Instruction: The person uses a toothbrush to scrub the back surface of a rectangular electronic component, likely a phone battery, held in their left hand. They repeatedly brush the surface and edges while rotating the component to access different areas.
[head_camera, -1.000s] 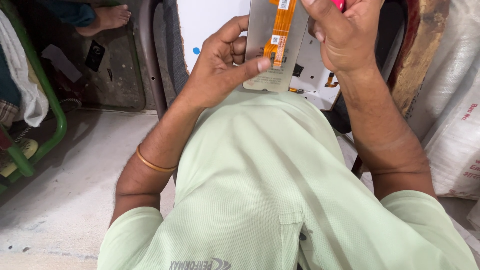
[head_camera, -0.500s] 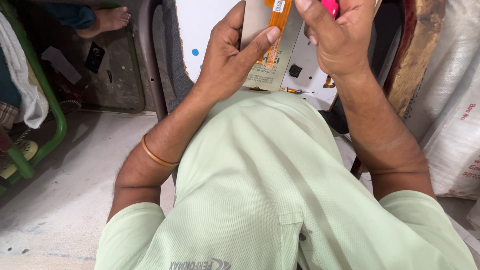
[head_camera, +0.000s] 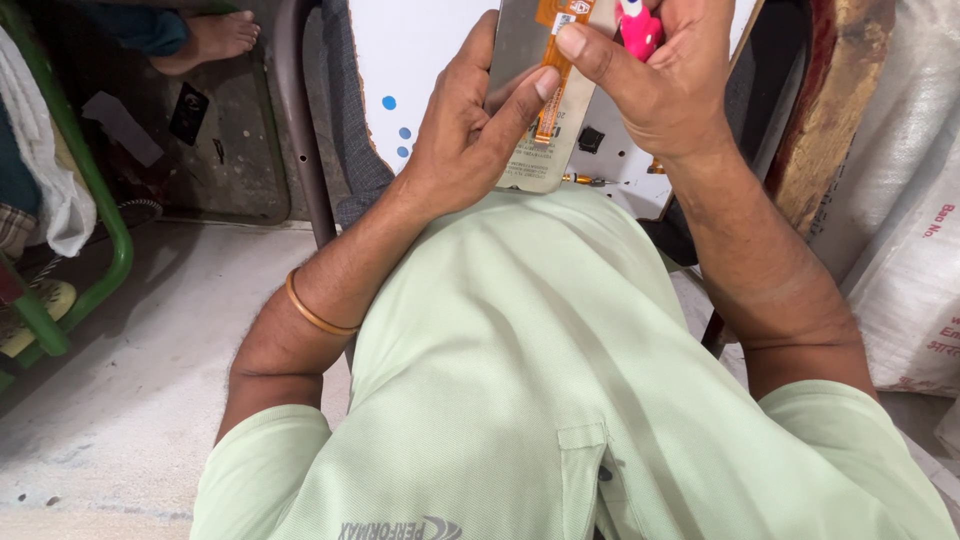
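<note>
1. Far left, a green metal tube frame (head_camera: 95, 200) curves down over a rough, pale concrete floor (head_camera: 130, 400), with white cloth (head_camera: 50, 190) draped beside it.
2. Further in, someone else's bare foot (head_camera: 210, 38) rests on a dark, scuffed mat (head_camera: 200, 150) near the top edge.
3. A thin orange-gold bangle (head_camera: 315, 315) circles the person's left forearm, just above the soft, pale green shirt (head_camera: 520, 400).
4. The left hand (head_camera: 465, 140) is clenched on the phone screen panel (head_camera: 530, 150), a flat, smooth, grey metallic rectangle. The thumb lies along its left edge, and the forefinger crosses its back face.
5. An orange ribbon cable (head_camera: 550, 90), thin and glossy, runs lengthwise down the middle of the panel's back, passing under that forefinger's tip.
6. The panel stands tilted just above the belly, over a white table (head_camera: 420, 60) marked with small blue dots; a small black part (head_camera: 591, 139) lies on the table just right of the panel.
7. The right hand (head_camera: 660, 90) is closed around a pink plastic tool (head_camera: 638, 28), rounded and shiny, held at the panel's top right, its forefinger reaching onto the cable near the upper end.
8. Far right, coarse white woven sacks (head_camera: 900, 250) lean beside a worn wooden plank (head_camera: 830, 130).
</note>
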